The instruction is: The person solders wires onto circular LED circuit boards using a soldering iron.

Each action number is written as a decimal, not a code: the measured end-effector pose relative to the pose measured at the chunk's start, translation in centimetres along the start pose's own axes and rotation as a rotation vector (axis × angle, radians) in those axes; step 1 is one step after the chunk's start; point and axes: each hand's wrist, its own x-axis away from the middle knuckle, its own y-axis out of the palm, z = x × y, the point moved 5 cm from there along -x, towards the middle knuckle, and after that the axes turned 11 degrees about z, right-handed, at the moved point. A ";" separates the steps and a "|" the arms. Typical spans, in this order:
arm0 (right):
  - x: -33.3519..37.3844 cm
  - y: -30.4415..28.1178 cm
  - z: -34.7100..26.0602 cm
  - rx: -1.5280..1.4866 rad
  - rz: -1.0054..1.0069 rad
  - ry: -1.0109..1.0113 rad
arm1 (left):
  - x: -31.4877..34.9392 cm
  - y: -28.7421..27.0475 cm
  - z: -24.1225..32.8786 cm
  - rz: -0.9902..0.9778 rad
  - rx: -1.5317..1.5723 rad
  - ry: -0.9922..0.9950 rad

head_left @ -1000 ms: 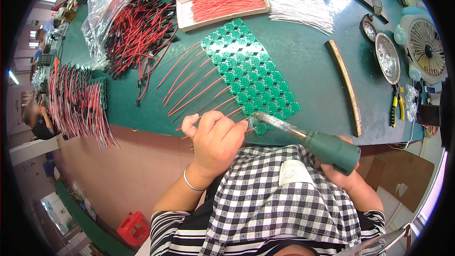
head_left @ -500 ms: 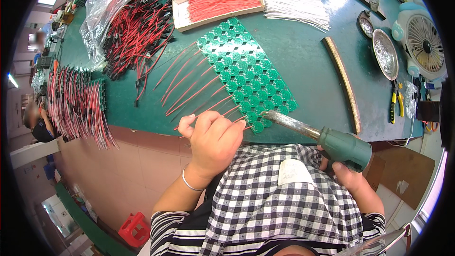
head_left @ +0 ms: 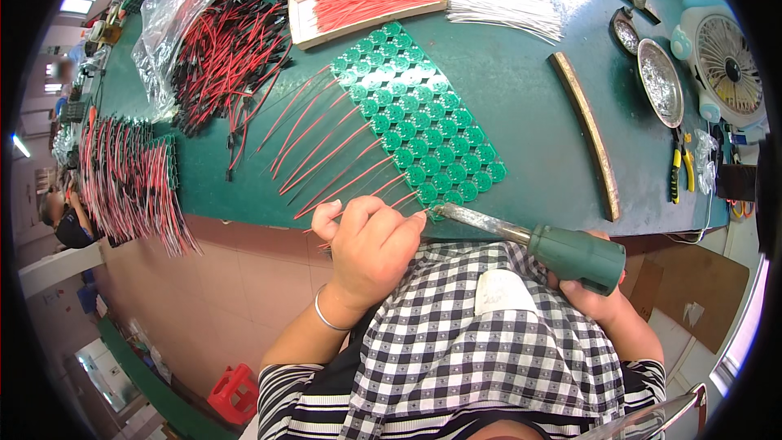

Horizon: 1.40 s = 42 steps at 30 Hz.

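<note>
A panel of round green circuit boards (head_left: 428,122) lies at a slant on the green table, with red and dark wires (head_left: 326,151) fanning out from its left edge. At the panel's near corner my left hand (head_left: 368,248) is closed, thumb and forefinger pinching the end of a red wire against the edge. My right hand (head_left: 590,297) is wrapped round the green handle of a large soldering iron (head_left: 574,257). The iron's metal tip reaches that same corner, right beside my left fingertips. Whether it touches the wire is too small to tell.
Beyond the panel are a box of red wires (head_left: 379,0) and a pile of white wires (head_left: 501,4). Red-black leads (head_left: 224,57) heap at left. On the right lie a curved bar (head_left: 586,134), a metal dish (head_left: 660,81), pliers (head_left: 676,171) and a fan (head_left: 729,69).
The soldering iron has come left and nearer to me, its tip passing from the boards' surface to the corner by my left fingers. My left hand keeps its pinch, nearly still.
</note>
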 end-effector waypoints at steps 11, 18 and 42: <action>-0.9 0.5 -0.7 -0.015 0.035 0.027 | 0.2 0.2 -0.1 0.003 0.007 -0.006; -1.5 0.1 -0.5 -0.093 -0.020 0.034 | 0.1 0.2 -0.1 0.006 0.006 -0.007; 0.7 0.0 1.3 -0.397 0.085 0.251 | -1.1 0.5 0.5 0.004 0.023 -0.009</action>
